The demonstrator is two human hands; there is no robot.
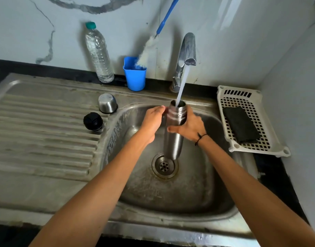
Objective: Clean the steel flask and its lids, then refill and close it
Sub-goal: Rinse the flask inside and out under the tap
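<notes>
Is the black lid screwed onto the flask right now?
No, the black lid sits on the drainboard, and tap water runs into the open flask.

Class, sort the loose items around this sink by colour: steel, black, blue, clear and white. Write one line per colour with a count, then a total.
Steel: 2, the flask and the steel cap
Black: 2, the black stopper and the folded cloth
Blue: 2, the cup and the bottle brush
Clear: 1, the plastic bottle
White: 1, the basket
Total: 8
</notes>
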